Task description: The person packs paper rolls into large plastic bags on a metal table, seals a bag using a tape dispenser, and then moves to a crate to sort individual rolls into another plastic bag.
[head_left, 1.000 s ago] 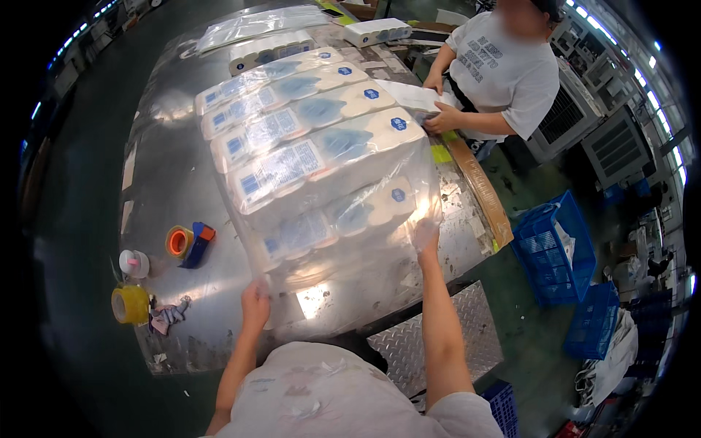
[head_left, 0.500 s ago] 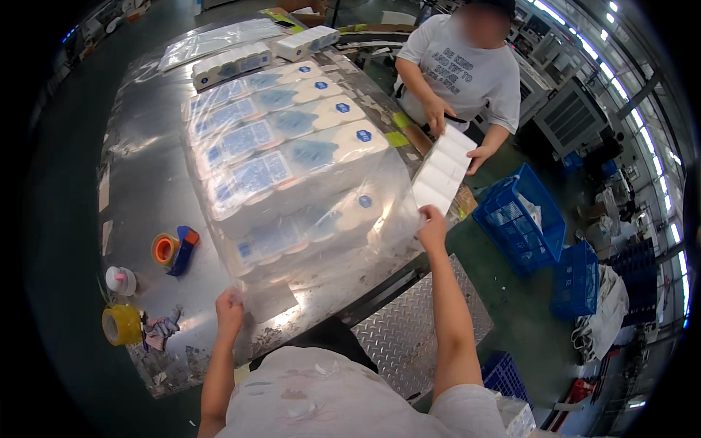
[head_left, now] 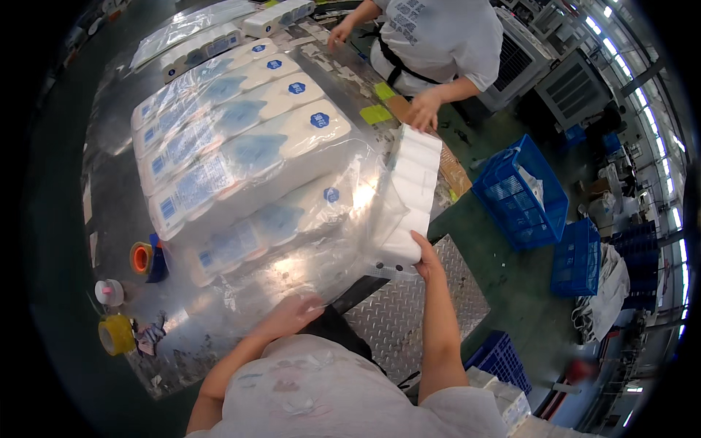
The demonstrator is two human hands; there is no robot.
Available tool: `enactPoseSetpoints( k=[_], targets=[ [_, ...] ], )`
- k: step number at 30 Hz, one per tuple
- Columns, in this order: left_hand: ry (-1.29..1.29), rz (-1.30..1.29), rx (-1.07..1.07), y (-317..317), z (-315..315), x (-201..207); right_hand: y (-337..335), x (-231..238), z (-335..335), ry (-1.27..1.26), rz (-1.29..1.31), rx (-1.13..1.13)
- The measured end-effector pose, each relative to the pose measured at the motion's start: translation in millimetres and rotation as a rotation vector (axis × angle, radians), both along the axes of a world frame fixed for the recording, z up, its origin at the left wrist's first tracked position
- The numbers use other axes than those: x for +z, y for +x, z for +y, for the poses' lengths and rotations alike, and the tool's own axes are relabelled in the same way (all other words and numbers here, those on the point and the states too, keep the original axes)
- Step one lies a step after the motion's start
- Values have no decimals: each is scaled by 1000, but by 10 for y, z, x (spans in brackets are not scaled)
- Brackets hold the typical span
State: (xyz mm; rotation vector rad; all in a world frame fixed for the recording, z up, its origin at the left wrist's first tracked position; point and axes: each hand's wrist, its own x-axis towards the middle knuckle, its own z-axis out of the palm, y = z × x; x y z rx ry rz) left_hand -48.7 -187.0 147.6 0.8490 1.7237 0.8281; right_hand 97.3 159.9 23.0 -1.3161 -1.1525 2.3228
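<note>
A: Item 1, L hand?
B: L hand, w/ loosely bent fingers, at near edge of metal table, against film of clear bag. Pinching or just resting: can't tell.

A: Item 2, R hand?
B: R hand, half closed round near end of white pack, thumb uppermost. Re film in same grip: can't tell.

A: White pack, posn?
B: Along R side of bag, by table's R edge, slanting away from R hand. Partly overlapped by film, lower part. At far end: co-worker's hand, fingers down.

A: Bag, contents?
B: Bagged packs, rolls in rows, blue print. Qty 4 side by side up top, plus 1 lower, near side. All on table, under film.

A: Table, L side?
B: Tape dispenser, blue w/ orange core. White pot, pink bit on top. Yellow tape, 1 roll. Crumpled rag, just beside tape.

A: Far end?
B: Spare packs, qty 2, nr flat clear sheets.

A: Off table, R?
B: Blue crates, qty 2, on floor, w/ white stuff in bigger one. Ridged metal plate, below table's near R edge.
</note>
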Motion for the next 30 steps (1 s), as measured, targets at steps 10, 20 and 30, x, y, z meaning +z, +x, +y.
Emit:
enactPoseSetpoints(
  k=[10, 20, 30],
  targets=[
    [170, 7, 238, 178, 727, -845, 982, 114, -960, -222, 35, -95],
    [482, 249, 18, 464, 734, -499, 2166, 918, -2173, -599, 97, -295],
    [866, 809, -366, 500, 453, 25, 2559, 1070, -2628, -801, 212, -258]
  ],
)
